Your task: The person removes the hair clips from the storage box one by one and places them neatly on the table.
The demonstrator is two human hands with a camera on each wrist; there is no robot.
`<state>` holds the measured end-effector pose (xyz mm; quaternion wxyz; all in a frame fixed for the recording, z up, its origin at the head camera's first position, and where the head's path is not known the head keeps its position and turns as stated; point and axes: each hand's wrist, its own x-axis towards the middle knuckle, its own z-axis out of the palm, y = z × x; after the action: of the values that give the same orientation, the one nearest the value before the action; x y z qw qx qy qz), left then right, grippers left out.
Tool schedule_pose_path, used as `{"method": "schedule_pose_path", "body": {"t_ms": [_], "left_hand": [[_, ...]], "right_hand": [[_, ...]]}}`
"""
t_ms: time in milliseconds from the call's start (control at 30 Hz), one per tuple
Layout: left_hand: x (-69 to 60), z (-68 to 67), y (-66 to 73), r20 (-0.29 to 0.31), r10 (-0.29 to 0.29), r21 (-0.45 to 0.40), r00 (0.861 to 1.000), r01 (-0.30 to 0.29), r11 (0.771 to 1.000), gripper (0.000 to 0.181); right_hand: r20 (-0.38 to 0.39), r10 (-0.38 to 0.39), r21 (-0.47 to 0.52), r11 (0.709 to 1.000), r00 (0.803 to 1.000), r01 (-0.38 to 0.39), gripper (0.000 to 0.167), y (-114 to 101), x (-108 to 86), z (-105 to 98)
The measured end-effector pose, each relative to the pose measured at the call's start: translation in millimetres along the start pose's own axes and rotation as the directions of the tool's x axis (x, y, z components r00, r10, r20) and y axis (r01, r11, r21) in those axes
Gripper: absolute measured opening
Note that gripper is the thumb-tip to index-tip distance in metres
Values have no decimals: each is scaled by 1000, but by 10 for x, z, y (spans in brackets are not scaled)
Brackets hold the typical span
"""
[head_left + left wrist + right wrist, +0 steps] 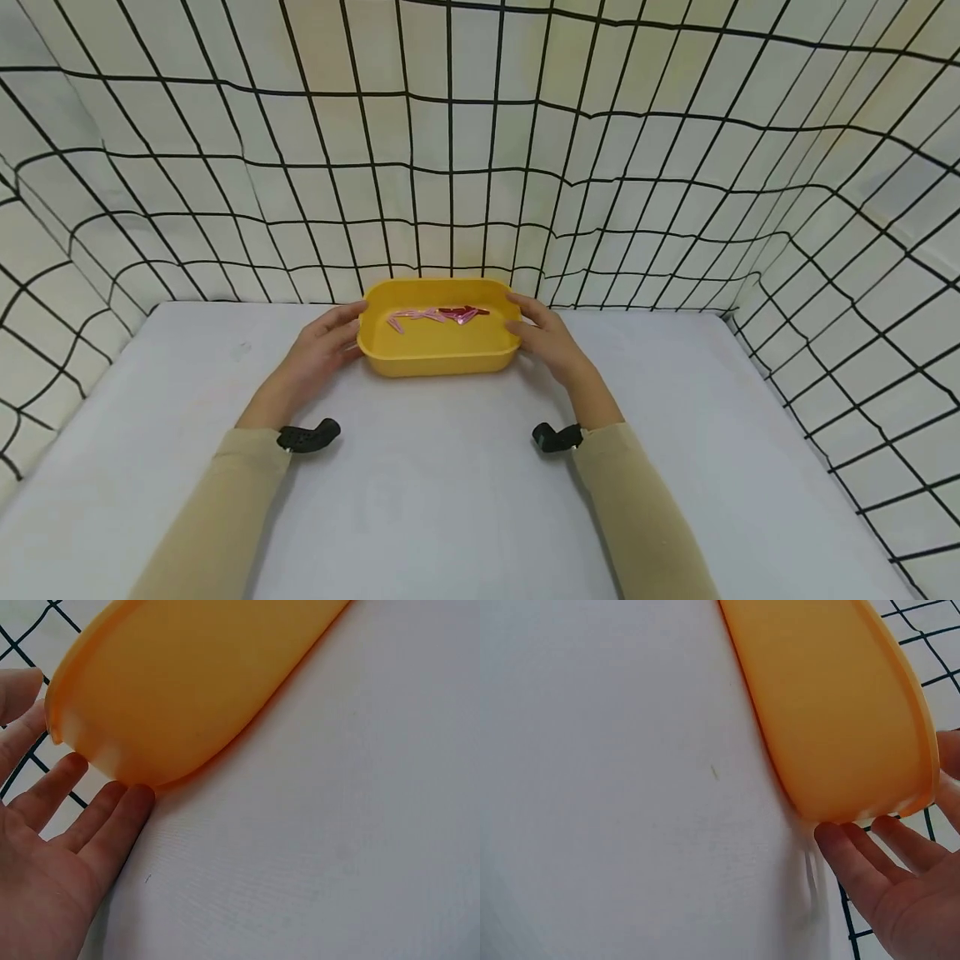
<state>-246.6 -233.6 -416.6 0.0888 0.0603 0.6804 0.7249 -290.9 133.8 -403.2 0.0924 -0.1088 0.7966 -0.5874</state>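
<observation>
A yellow tray [442, 365] with rounded corners sits near the far edge of the white table. Small slender pink pieces [431, 315] and dark red ones [474, 311] lie inside it, too small to name surely. My left hand [318, 354] touches the tray's left end with fairly straight fingers; in the left wrist view, fingertips [141, 796] meet the lower outer wall. At the opposite end my right hand [551, 342] touches the tray, two fingertips reaching its rim. The right wrist view shows more fingertips [829, 834] against the outside of the wall.
Behind the tray and along both sides stands a black wire grid [450, 167] with white cloth behind it. The white table [450, 483] stretches from the tray toward me. Each wrist wears a black camera mount [309, 436].
</observation>
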Motion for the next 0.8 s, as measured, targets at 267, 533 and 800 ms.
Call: {"method": "schedule_pose_path", "body": {"t_ms": [267,533,800], "left_hand": [[-17,-7,16,-5,-28,64,1000,29,998,57],[-106,-16,44,6,-47,78,999,47,996,56],[-124,-41,-9,13,-80,64,997,79,995,56]], "right_hand": [[33,30,50,998,999,-32,56,21,-4,-70],[48,65,39,997,997,-67,56,42,-19,-89],[78,103,62,992,992,-107,56,18,-91,-125]]}}
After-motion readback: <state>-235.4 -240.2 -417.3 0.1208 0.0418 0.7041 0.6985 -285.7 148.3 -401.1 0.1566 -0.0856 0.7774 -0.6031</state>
